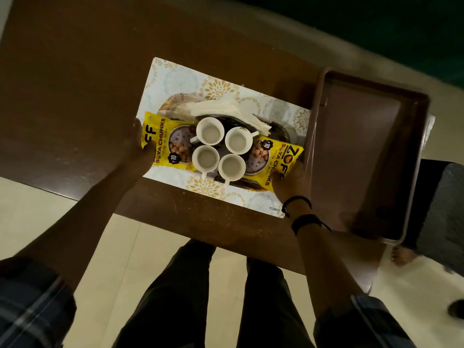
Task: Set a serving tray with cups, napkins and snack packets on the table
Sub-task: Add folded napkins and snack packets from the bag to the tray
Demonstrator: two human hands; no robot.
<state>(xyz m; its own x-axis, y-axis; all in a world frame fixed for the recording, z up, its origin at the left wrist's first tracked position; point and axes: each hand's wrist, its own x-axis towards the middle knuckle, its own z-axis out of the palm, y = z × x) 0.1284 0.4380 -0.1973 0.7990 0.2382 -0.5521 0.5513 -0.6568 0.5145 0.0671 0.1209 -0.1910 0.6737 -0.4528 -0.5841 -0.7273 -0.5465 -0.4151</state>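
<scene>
An oval serving tray [282,133] rests over a patterned placemat [173,76] on the brown table. It carries several white cups [210,131], a stack of white napkins [221,110] at the far side, and two yellow snack packets [157,136] [281,159] at its ends. My left hand [136,146] grips the tray's left end under one packet. At the right end, my right hand [292,182] holds the tray beneath the other packet.
A large brown plastic bin [364,151] stands empty on the table just right of the tray. The table's near edge [200,237] is by my legs. Another person's bare foot [403,256] is on the floor at the right.
</scene>
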